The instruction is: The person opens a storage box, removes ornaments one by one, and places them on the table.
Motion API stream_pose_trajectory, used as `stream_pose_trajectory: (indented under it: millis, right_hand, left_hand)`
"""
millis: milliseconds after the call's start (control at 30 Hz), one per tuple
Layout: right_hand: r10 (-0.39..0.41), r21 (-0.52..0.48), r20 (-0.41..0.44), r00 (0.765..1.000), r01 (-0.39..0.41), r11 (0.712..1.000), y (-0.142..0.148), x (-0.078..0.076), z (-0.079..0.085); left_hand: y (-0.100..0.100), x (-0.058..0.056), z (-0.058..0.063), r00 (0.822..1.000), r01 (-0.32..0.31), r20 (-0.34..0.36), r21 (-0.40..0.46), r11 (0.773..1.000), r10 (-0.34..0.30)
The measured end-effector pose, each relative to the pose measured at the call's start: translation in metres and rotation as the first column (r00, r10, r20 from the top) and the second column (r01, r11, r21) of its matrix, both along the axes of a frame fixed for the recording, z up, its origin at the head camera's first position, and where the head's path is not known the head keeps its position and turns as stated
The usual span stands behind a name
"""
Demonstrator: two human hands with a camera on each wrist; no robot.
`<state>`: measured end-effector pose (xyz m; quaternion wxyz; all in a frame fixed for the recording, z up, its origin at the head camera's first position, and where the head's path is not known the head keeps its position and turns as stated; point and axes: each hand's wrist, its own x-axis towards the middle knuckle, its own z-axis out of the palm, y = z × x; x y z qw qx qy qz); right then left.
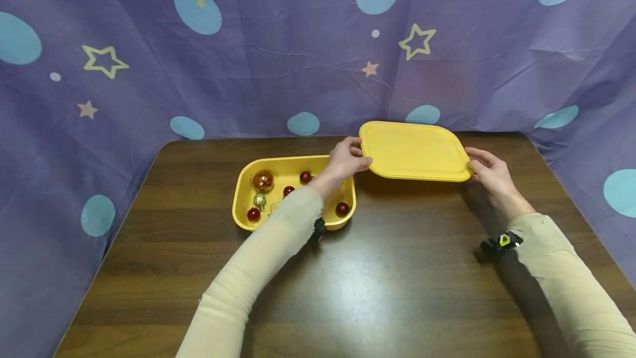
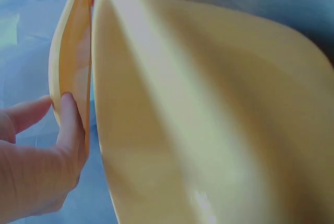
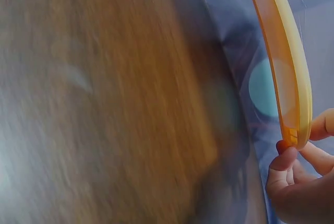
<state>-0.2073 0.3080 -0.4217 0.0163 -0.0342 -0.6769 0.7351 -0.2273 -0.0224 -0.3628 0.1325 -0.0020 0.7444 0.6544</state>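
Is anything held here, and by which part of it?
A flat, yellow, rounded-rectangular, plastic-looking lid: the left hand pinches its left edge, the right hand its right edge, near the front corner.

The left sleeve [image 1: 263, 267] hides part of the box [image 1: 283, 166] and runs, like the right sleeve [image 1: 561, 269], out of the head view's near edge, while the right wrist view crops the lid [image 3: 299, 72] and right hand [image 3: 302, 190] and blurs the table [image 3: 115, 78].

Dark brown wood-grain surface [image 1: 407, 269], rounded at the far corners, glossy patch of reflected light on it, yellow round-cornered tub [image 1: 285, 164] standing directly on top, left of centre
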Motion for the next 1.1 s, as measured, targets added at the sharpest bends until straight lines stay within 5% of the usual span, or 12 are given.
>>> stream_pose_trajectory:
  millis: [333, 633, 900, 1100]
  right_hand:
    - [0.040, -0.096, 0.038, 0.998, -0.036, 0.995, 0.020, -0.006, -0.006]
    - [0.067, -0.006, 0.066, 0.996, -0.066, 0.998, 0.023, -0.016, -0.013]
    - [0.002, 0.026, 0.100, 0.995, -0.004, 1.000, 0.016, -0.019, -0.018]
    - [0.003, 0.092, 0.067, 0.998, -0.010, 0.996, 0.013, -0.012, -0.017]
  left_hand:
    - [0.021, -0.016, -0.013, 0.997, 0.014, 0.070, 0.032, 0.999, -0.016]
    - [0.026, -0.020, -0.019, 0.974, 0.203, 0.131, -0.138, 0.970, -0.185]
    - [0.028, -0.020, -0.021, 0.939, 0.263, 0.234, -0.014, 0.965, -0.253]
    - [0.028, -0.015, -0.020, 0.952, 0.265, 0.164, -0.013, 0.964, -0.259]
